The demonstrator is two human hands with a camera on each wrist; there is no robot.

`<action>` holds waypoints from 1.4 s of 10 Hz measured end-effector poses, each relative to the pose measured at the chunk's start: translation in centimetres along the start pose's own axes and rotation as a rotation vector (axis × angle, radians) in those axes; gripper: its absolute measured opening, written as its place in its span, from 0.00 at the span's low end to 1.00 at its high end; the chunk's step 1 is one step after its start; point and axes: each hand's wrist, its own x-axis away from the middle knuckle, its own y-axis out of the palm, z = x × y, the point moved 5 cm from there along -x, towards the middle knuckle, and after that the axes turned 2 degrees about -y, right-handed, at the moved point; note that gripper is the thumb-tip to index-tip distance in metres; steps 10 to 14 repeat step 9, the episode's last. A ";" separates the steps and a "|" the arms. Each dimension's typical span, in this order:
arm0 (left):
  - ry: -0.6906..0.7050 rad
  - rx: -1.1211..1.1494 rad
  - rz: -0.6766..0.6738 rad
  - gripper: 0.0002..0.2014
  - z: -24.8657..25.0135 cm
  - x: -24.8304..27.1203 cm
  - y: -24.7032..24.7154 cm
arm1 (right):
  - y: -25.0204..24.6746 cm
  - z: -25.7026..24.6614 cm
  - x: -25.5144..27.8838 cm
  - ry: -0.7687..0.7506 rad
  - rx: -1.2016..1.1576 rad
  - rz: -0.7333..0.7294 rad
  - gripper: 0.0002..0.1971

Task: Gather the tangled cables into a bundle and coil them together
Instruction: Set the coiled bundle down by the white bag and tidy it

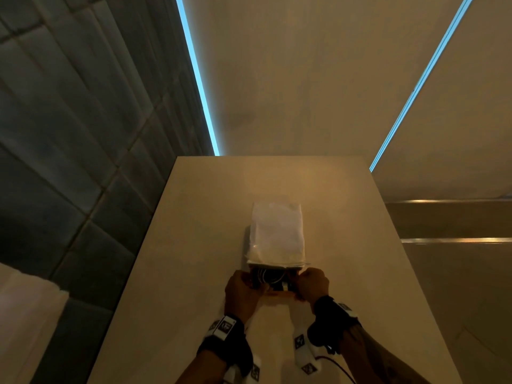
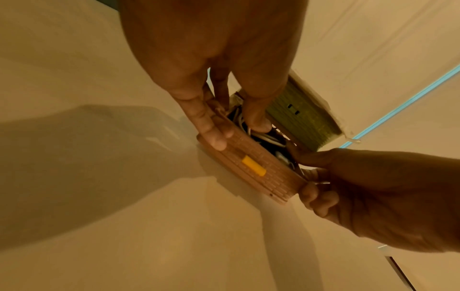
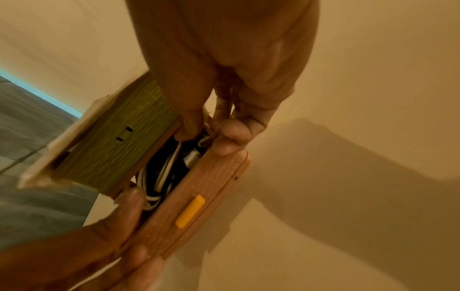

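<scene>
A small box lies on the table with its green ribbed body (image 3: 119,141) (image 2: 303,118) under a white plastic cover (image 1: 277,234). Its brown ribbed flap (image 3: 199,196) (image 2: 254,167), which has a yellow latch, hangs open toward me. Tangled white and black cables (image 3: 164,171) (image 2: 263,137) (image 1: 270,278) fill the inside. My left hand (image 2: 239,133) (image 1: 243,286) pinches the flap's left end, fingers outside and thumb in the opening. At the flap's right end my right hand (image 3: 208,139) (image 1: 311,282) grips it, thumb tip against a white cable.
The beige table (image 1: 194,245) runs away from me, with bare surface around the box. A dark padded wall (image 1: 69,134) stands to the left and a white cushion (image 1: 25,314) at lower left. Blue light strips (image 1: 196,79) cross the beige wall behind.
</scene>
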 end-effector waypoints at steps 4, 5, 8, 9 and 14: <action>0.145 -0.165 0.016 0.30 0.7 -2.7 -0.7 | -0.3 0.8 -0.1 -0.248 -0.204 -0.061 0.29; 0.190 -0.390 -0.088 0.28 0.6 -3.9 -1.3 | -0.1 -0.2 -0.8 -0.353 0.005 -0.103 0.23; 0.206 -0.569 -0.080 0.26 2.5 -5.2 -1.8 | -0.3 -0.8 -1.8 -0.269 0.209 -0.008 0.21; 0.161 -0.544 -0.096 0.24 1.8 -4.5 -1.9 | -0.4 0.0 -1.2 -0.255 0.240 -0.033 0.23; 0.161 -0.544 -0.096 0.24 1.8 -4.5 -1.9 | -0.4 0.0 -1.2 -0.255 0.240 -0.033 0.23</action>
